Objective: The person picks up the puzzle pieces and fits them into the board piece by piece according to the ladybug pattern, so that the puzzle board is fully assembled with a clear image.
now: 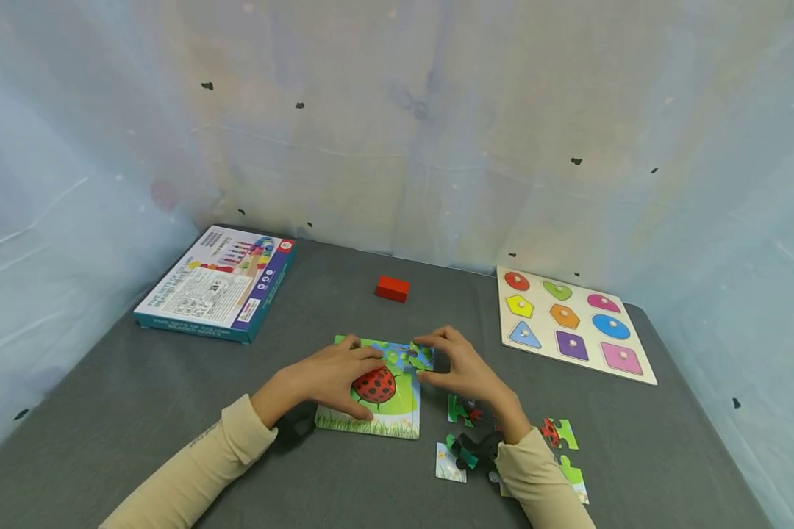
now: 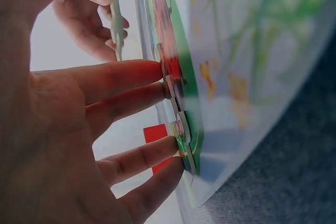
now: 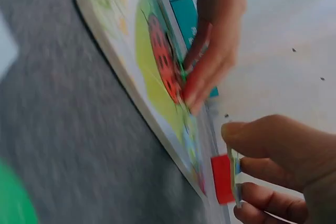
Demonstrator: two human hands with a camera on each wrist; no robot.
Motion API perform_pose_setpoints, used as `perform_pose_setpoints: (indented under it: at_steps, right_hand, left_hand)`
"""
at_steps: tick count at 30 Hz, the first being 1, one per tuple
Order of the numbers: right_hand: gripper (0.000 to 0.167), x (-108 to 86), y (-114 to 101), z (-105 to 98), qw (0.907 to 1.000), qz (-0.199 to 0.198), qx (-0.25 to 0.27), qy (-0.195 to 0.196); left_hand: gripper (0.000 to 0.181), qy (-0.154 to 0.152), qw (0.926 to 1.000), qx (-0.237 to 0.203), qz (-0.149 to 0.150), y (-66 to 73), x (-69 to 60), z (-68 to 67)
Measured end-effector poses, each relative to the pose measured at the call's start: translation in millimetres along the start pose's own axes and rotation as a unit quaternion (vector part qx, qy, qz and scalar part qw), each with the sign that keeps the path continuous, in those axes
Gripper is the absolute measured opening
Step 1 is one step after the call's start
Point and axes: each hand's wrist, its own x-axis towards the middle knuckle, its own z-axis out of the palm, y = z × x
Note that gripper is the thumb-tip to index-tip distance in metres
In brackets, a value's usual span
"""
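Jigsaw piece (image 2: 116, 30), pinched by the right hand (image 1: 462, 367), we find near the ladybug puzzle's (image 1: 378, 388) far-right corner, left hand's (image 1: 334, 373) straight fingers touching the puzzle.

We're seeing a teal-sided box (image 1: 215, 283) lying at the left of the dark grey surface (image 1: 205, 382), a little red block (image 1: 392, 289) sitting mid-back, a knobbed shape board (image 1: 548, 339) lying right, and a pale sheet (image 1: 397, 147) hanging behind.

Left hand (image 2: 68, 124) against the puzzle (image 2: 169, 38)
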Motion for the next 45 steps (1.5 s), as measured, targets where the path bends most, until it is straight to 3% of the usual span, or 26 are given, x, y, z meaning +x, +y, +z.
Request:
perform_pose_setpoints:
  at_steps: [9,15,25,33,45]
  right_hand:
    - [0.049,8.9,-6.1,19.9,0.9987,-0.003,-0.044,-0.026]
    - [0.047,10.0,-6.6,24.6,0.9986,-0.007,-0.043,-0.029]
    - [0.044,10.9,-7.3,28.3,0.999,-0.013,-0.039,-0.017]
    - [0.044,10.9,-7.5,29.6,0.9992,-0.011,-0.036,-0.012]
    - [0.044,11.1,-6.8,29.9,0.9991,-0.012,-0.038,-0.014]
  left_hand:
    - [0.072,0.021,0.9993,0.029,0.006,0.4,1.6,1.9]
    - [0.071,0.027,0.9989,0.036,0.01,0.3,2.0,3.0]
    - [0.069,0.013,0.9995,-0.023,0.018,-0.3,2.6,4.3]
    - [0.07,0.027,0.999,-0.018,0.032,-1.7,2.0,4.5]
    - [0.071,0.02,0.9994,-0.001,0.03,-1.3,2.8,6.2]
